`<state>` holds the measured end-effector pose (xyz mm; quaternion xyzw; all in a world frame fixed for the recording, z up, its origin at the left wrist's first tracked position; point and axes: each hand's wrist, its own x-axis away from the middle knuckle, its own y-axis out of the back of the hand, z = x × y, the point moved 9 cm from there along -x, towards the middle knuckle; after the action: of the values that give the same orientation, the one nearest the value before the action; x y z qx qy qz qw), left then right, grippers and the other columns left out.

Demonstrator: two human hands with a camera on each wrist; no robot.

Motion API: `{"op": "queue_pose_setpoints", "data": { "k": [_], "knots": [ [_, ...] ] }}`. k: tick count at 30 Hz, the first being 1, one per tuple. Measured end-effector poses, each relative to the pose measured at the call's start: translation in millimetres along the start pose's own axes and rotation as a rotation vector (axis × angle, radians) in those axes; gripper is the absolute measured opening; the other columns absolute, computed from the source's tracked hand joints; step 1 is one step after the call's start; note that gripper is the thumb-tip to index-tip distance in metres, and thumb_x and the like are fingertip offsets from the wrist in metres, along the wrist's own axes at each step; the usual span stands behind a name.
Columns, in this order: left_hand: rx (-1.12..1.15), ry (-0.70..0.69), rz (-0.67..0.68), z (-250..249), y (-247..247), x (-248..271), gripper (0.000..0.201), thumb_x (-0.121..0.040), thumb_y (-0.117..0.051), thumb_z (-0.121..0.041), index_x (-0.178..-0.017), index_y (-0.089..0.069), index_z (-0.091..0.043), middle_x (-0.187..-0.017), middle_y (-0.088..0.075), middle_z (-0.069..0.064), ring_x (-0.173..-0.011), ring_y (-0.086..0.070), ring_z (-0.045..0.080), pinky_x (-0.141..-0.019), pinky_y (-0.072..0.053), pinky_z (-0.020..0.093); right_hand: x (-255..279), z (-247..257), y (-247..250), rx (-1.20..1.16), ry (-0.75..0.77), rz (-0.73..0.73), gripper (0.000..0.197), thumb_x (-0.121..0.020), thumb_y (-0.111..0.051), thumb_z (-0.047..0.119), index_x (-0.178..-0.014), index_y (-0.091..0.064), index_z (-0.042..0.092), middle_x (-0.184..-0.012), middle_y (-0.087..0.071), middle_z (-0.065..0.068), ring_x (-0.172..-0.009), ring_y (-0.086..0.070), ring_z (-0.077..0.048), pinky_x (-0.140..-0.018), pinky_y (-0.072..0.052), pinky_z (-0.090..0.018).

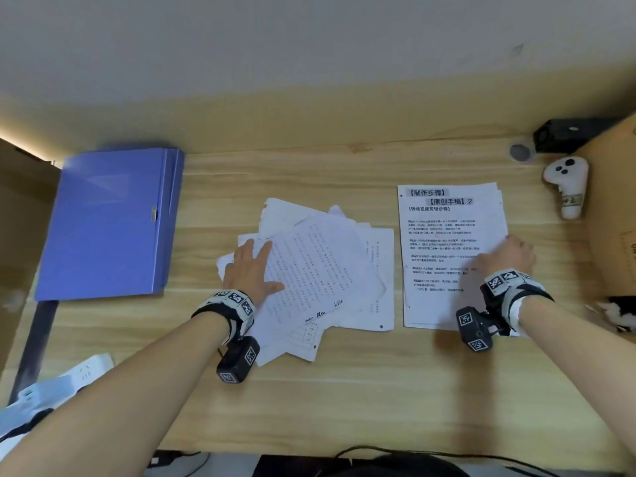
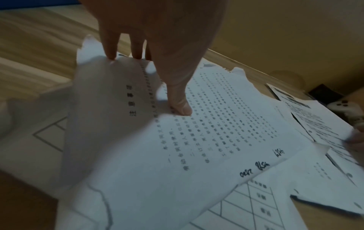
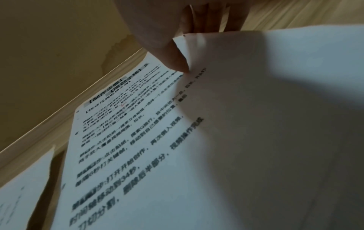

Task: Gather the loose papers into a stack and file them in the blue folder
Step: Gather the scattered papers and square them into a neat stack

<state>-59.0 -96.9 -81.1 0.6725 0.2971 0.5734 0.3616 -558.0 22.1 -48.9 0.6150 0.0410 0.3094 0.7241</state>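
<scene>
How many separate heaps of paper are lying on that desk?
2. A messy pile at the centre under the left hand, and a neater stack to its right, gripped by the right hand. How many sheets are in each is hidden.

Left hand (image 1: 248, 270): flat, palm down, fingers straight and spread.
Right hand (image 1: 509, 255): thumb and curled fingers pinching.
Forearms: both extended forward.

Surface (image 1: 344, 390): pale wood-grain top. Wall (image 1: 309, 39): plain off-white, behind. Side panel (image 1: 612, 201): tan board, right. Light: warm strip glow, far left.
</scene>
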Motion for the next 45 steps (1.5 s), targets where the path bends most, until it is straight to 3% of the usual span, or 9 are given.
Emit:
{"op": "queue_pose_setpoints", "data": {
  "k": [7, 14, 18, 23, 26, 29, 34, 41, 45],
  "knots": [
    [-0.075, -0.136, -0.005, -25, 4, -9, 0.103, -0.078, -0.072, -0.056, -0.155, -0.012, -0.025, -0.163, -0.006, 0.014, -0.15, -0.008, 0.031, -0.114, -0.027, 0.051, 16, 9, -12, 0.02, 0.053, 0.021, 0.046, -0.078, -0.065, 0.003, -0.12, -0.048, -0.007, -0.127, -0.045, -0.029, -0.119, -0.044, -0.044, -0.096, -0.041, -0.047],
    [-0.11, -0.206, -0.128, -47, 39, -19, 0.083, -0.075, -0.078, -0.038, -0.143, -0.034, -0.021, -0.135, -0.049, 0.005, -0.127, -0.044, 0.028, -0.109, -0.029, 0.05, 28, 33, 1, -0.065, 0.162, -0.116, 0.081, -0.072, -0.073, 0.008, -0.141, -0.032, 0.002, -0.151, -0.028, -0.02, -0.136, -0.028, -0.039, -0.11, -0.032, -0.051],
    [-0.036, -0.316, -0.173, -55, 60, -24, 0.029, -0.087, -0.061, -0.017, -0.116, -0.066, -0.021, -0.113, -0.066, 0.001, -0.105, -0.059, 0.025, -0.089, -0.046, 0.039, 63, 113, -3, -0.167, 0.529, -0.092, 0.064, -0.085, -0.066, 0.021, -0.141, -0.039, 0.007, -0.152, -0.028, -0.016, -0.139, -0.025, -0.036, -0.115, -0.027, -0.049],
    [0.333, -0.423, -0.001, -63, 68, -18, 0.018, -0.085, -0.07, -0.017, -0.102, -0.074, -0.014, -0.101, -0.072, -0.001, -0.092, -0.063, 0.017, -0.083, -0.052, 0.033, 151, 221, -62, -0.019, 1.089, 0.311, 0.066, -0.078, -0.072, 0.042, -0.135, -0.052, 0.017, -0.14, -0.049, -0.005, -0.131, -0.037, -0.026, -0.113, -0.029, -0.043],
    [0.471, -0.438, -0.013, -58, 75, -16, 0.014, -0.081, -0.074, -0.016, -0.095, -0.076, -0.016, -0.091, -0.074, -0.004, -0.085, -0.065, 0.015, -0.078, -0.05, 0.028, 188, 246, -94, 0.248, 1.267, 0.361, 0.056, -0.074, -0.074, 0.044, -0.122, -0.061, 0.018, -0.124, -0.061, -0.004, -0.119, -0.05, -0.027, -0.103, -0.035, -0.038],
    [0.531, -0.341, -0.111, -33, 84, -17, 0.029, -0.077, -0.079, -0.025, -0.105, -0.073, -0.017, -0.1, -0.071, -0.006, -0.092, -0.064, 0.013, -0.086, -0.052, 0.029, 184, 244, -97, 0.242, 1.186, 0.394, 0.02, -0.088, -0.061, 0.026, -0.103, -0.067, 0.015, -0.103, -0.068, -0.003, -0.1, -0.059, -0.025, -0.077, -0.045, -0.034],
    [0.484, -0.104, -0.106, 28, 56, -24, 0.062, -0.068, -0.079, -0.042, -0.123, -0.059, -0.021, -0.115, -0.06, -0.005, -0.1, -0.058, 0.011, -0.092, -0.05, 0.03, 121, 203, -59, 0.061, 0.901, 0.313, 0.01, -0.092, -0.059, 0.016, -0.084, -0.054, 0.013, -0.083, -0.06, -0.005, -0.078, -0.059, -0.029, -0.063, -0.042, -0.033],
    [0.426, 0.029, -0.039, 37, 28, -18, 0.042, -0.072, -0.078, -0.039, -0.106, -0.058, -0.022, -0.115, -0.062, -0.003, -0.09, -0.06, 0.019, -0.057, -0.043, 0.029, 69, 161, -42, -0.014, 0.694, 0.283, 0.013, -0.091, -0.06, 0.014, -0.097, -0.059, 0.002, -0.086, -0.06, -0.009, -0.077, -0.051, -0.025, -0.066, -0.034, -0.032],
    [0.422, 0.029, -0.058, 33, 37, -15, 0.044, -0.071, -0.078, -0.038, -0.105, -0.056, -0.022, -0.116, -0.06, -0.004, -0.093, -0.06, 0.02, -0.069, -0.05, 0.032, 73, 159, -39, -0.057, 0.688, 0.306, 0.011, -0.092, -0.058, 0.013, -0.097, -0.058, 0.003, -0.087, -0.06, -0.007, -0.078, -0.054, -0.026, -0.065, -0.036, -0.032]
  ]
}}
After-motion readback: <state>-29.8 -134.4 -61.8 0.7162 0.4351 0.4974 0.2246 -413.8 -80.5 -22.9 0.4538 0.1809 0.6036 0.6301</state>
